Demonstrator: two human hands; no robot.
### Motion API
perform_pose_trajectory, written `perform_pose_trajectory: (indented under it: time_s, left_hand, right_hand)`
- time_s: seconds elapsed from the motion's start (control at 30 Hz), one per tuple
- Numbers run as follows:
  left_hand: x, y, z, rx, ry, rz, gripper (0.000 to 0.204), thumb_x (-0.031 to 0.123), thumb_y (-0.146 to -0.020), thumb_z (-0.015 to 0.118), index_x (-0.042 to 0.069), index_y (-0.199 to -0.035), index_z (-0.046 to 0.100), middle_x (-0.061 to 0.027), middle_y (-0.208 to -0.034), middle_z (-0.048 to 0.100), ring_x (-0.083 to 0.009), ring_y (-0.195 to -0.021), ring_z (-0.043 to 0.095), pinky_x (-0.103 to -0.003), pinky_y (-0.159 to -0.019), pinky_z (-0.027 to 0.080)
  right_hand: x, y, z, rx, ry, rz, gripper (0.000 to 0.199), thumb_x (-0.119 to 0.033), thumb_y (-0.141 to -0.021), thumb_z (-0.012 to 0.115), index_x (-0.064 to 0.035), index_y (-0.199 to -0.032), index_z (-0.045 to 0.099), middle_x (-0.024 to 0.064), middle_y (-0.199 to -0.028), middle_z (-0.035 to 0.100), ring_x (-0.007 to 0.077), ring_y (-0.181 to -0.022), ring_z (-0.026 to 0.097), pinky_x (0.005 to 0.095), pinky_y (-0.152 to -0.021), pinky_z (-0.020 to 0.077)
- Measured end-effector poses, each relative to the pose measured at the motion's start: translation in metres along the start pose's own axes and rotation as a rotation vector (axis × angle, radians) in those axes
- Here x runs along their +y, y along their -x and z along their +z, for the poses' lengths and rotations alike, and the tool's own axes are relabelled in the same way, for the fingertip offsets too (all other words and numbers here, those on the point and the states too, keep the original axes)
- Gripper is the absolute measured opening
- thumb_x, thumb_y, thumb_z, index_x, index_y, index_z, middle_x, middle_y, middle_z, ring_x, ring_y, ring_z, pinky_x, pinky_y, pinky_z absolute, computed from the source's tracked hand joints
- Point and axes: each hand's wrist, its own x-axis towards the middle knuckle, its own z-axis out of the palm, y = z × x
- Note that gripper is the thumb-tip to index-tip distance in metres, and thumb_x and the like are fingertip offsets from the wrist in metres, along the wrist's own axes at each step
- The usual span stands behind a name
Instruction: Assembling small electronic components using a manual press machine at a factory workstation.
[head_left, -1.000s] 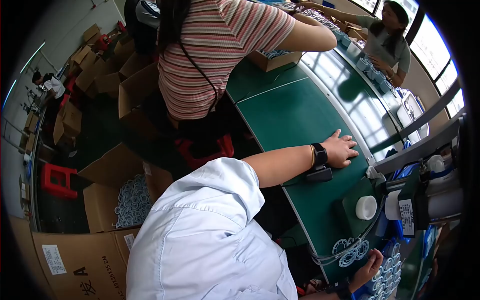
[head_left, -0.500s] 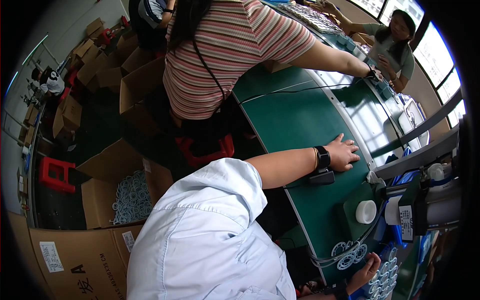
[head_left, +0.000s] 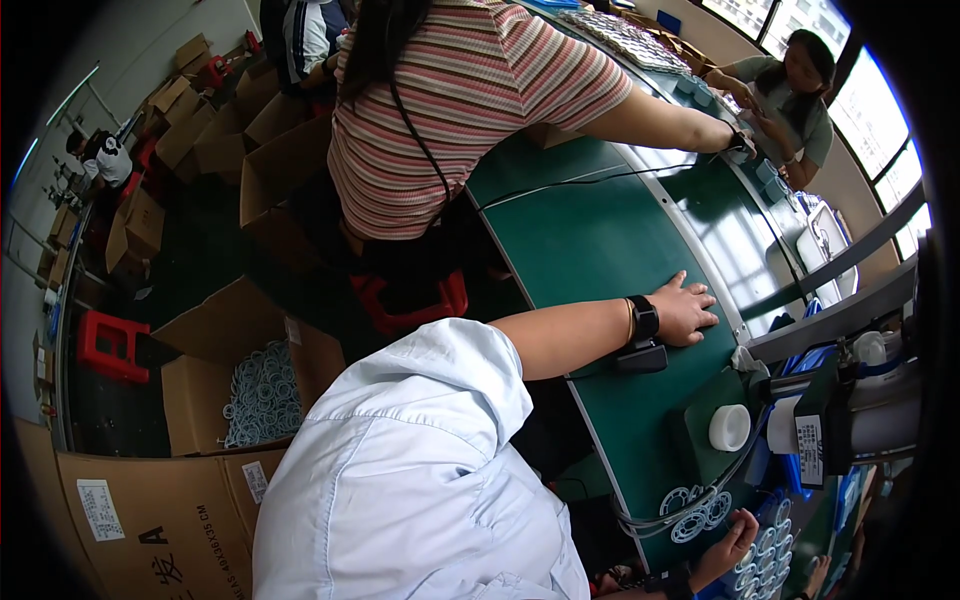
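My left hand (head_left: pixel 684 308) lies flat on the green tabletop (head_left: pixel 590 240), its fingers spread and nothing under them that I can see. A black band with a small dark box sits on that wrist. My right hand (head_left: pixel 728 550) is low in the view, its fingers loosely bent and slightly apart, with no object visible in them. Just right of it stand rows of stacked pale-blue plastic rings (head_left: pixel 765 555). Several loose pale-blue rings (head_left: pixel 700 512) lie on the table above this hand, partly crossed by grey cables.
A white round cap-like part (head_left: pixel 729 427) rests on a dark green block beside a machine (head_left: pixel 850 400). On the floor, an open carton (head_left: pixel 190 400) holds many rings. A person in a striped shirt (head_left: pixel 470 110) reaches across the table; another person (head_left: pixel 790 110) works opposite.
My two hands stay nearly where they were. The person opposite has drawn one arm in toward the other hand. Another person's hand now shows at the lower right edge.
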Motion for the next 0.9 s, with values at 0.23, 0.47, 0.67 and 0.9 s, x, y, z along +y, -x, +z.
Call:
perform_pose_trajectory:
  time_s: [0.23,0.47,0.67,0.9]
  left_hand:
    - [0.001,0.001,-0.001,-0.004,0.012,0.004,0.049,0.038,-0.094,0.052,0.021,-0.141,0.049,-0.0108,-0.152,0.036,-0.0315,-0.145,0.024,-0.065,-0.114,0.016]
    - [-0.001,0.001,0.0,0.005,0.02,0.01,0.05,0.038,-0.094,0.053,0.021,-0.14,0.049,-0.0111,-0.152,0.036,-0.0314,-0.145,0.024,-0.065,-0.114,0.016]
    - [-0.003,0.0,0.001,0.007,0.024,0.016,0.05,0.039,-0.093,0.054,0.021,-0.141,0.049,-0.0111,-0.151,0.037,-0.0313,-0.145,0.025,-0.065,-0.114,0.016]
    - [-0.003,0.001,-0.001,-0.003,0.025,0.019,0.052,0.039,-0.093,0.055,0.021,-0.141,0.049,-0.0113,-0.151,0.037,-0.0314,-0.145,0.025,-0.065,-0.113,0.016]
  right_hand:
    - [-0.002,0.001,0.0,0.002,0.014,-0.005,0.019,-0.016,-0.104,0.047,-0.0033,-0.108,0.061,0.0048,-0.096,0.061,0.0126,-0.089,0.057,0.0253,-0.081,0.0464]
    - [-0.01,0.002,0.002,0.006,0.035,0.011,0.019,-0.016,-0.103,0.048,-0.0034,-0.107,0.061,0.0051,-0.096,0.062,0.0132,-0.089,0.057,0.0256,-0.082,0.0465]
    - [-0.009,0.001,0.001,0.01,0.029,0.017,0.019,-0.016,-0.104,0.047,-0.0036,-0.107,0.061,0.0051,-0.095,0.062,0.0132,-0.089,0.057,0.0256,-0.082,0.0464]
    - [-0.011,0.004,0.004,0.019,0.034,0.019,0.019,-0.016,-0.104,0.047,-0.0036,-0.107,0.061,0.0051,-0.095,0.061,0.0132,-0.089,0.057,0.0256,-0.082,0.0463]
